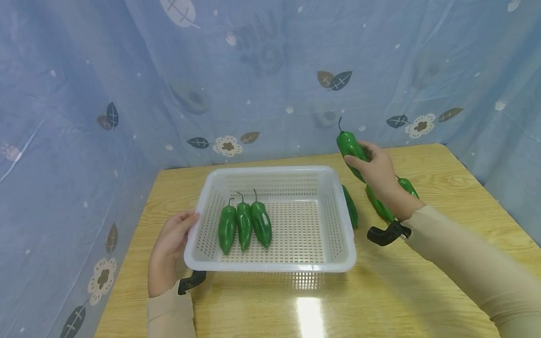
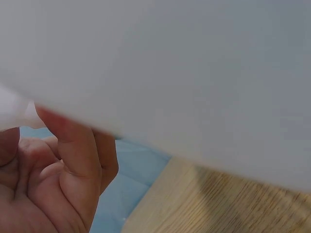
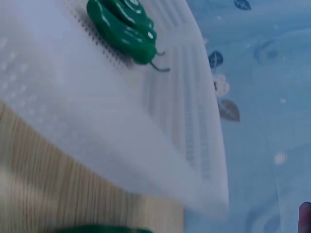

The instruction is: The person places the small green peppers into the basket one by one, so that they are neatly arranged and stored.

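A white plastic basket (image 1: 271, 267) with perforated walls is at the middle of the wooden table. My left hand (image 1: 175, 235) grips its left rim, thumb on top and fingers bent beneath, as the left wrist view also shows. Three green peppers (image 1: 244, 226) lie side by side in the basket's left half, stems pointing away from me. Right of the basket, raised over the table's far part, my right hand (image 1: 378, 171) holds another green pepper (image 1: 349, 147) between thumb and fingers, its stem up. The right wrist view shows only a fingertip (image 3: 305, 217) of this hand.
Beside the basket's right wall lies a green pepper (image 1: 351, 208), partly hidden by it. Farther right, under my right forearm, are more green peppers (image 1: 379, 204) on the table (image 1: 260, 317). A blue patterned curtain (image 1: 285, 102) hangs behind the table and along its sides.
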`<state>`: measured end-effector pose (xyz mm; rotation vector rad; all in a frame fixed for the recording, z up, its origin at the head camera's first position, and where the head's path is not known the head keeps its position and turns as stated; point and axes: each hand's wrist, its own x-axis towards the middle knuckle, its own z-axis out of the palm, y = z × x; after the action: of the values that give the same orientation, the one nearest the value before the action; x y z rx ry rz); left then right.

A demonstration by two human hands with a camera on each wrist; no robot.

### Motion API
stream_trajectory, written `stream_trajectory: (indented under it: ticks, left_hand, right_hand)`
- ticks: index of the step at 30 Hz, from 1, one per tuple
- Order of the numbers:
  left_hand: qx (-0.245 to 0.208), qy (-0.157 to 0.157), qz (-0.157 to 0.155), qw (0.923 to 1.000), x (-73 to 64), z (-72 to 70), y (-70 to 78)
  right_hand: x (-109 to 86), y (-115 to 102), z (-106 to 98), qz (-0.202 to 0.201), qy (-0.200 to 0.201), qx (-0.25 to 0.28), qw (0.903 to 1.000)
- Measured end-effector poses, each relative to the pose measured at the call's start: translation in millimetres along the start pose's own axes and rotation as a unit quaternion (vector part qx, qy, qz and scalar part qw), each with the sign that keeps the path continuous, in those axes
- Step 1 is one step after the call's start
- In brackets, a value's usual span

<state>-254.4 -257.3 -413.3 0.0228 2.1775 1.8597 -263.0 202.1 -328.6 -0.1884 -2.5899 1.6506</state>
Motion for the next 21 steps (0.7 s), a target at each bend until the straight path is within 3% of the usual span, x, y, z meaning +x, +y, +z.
stream_trajectory:
  ticks: [9, 16, 21]
  left_hand:
    - [-0.006, -0.013, 0.018, 0.9997, 2.0, -2.3, -0.9]
    - [0.002, -0.009, 0.011, 0.9999, 0.9, -3.7, 0.0]
    - [-0.014, -0.008, 0.008, 0.9998, -0.1, -0.7, 2.5]
  right_hand:
    - [1.4, -11.7, 38.8, 0.021, -0.045, 0.006, 0.9987]
    - [4.7, -22.0, 74.5, 0.009, -0.075, 0.012, 0.9971]
    - [2.8, -21.1, 95.9, 0.017, -0.08, -0.014, 0.9965]
